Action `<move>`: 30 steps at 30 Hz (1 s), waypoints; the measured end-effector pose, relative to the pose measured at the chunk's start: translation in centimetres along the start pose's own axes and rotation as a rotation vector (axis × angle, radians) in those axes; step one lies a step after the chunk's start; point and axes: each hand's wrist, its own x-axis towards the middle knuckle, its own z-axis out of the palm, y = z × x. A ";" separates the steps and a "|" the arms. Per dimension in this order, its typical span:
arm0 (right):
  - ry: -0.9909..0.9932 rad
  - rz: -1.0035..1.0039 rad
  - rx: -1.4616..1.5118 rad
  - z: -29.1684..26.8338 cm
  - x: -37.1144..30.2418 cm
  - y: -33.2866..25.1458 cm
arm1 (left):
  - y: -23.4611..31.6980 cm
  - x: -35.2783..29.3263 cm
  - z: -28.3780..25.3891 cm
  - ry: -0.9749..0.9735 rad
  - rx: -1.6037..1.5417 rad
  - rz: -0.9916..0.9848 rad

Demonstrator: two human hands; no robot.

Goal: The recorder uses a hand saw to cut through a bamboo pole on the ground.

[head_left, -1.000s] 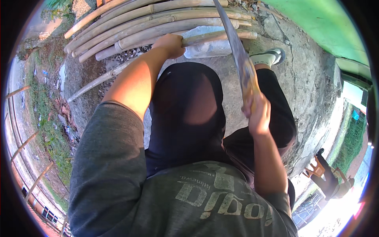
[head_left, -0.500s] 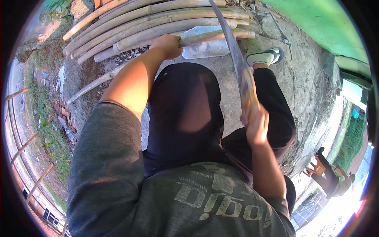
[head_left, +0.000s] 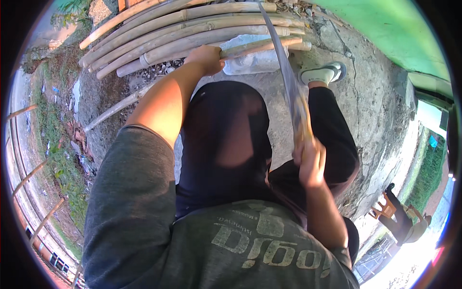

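My left hand (head_left: 206,59) is closed around a bamboo pole (head_left: 120,107), which slants from the lower left up to the right. Under the pole's right part lies a whitish block (head_left: 255,64). In my right hand (head_left: 312,161) is the yellowish-brown handle of a handsaw (head_left: 288,72). Its long grey blade points away from me and crosses the pole to the right of my left hand. Whether the teeth have bitten into the bamboo cannot be made out.
Several bamboo poles (head_left: 180,36) lie side by side beyond my left hand. My sandalled foot (head_left: 323,73) stands on cracked concrete (head_left: 375,111), right of the block. A green wall (head_left: 385,29) rises at the right. Far right, a person (head_left: 406,222) is near a brown plastic chair (head_left: 383,210).
My right hand has come back slightly toward my body with the saw. The pole's right end has shifted a little, while my left hand keeps its hold.
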 end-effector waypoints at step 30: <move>0.103 -0.127 0.293 -3.8 -4.1 -1.1 | -0.4 0.2 0.5 0.013 -0.035 0.015</move>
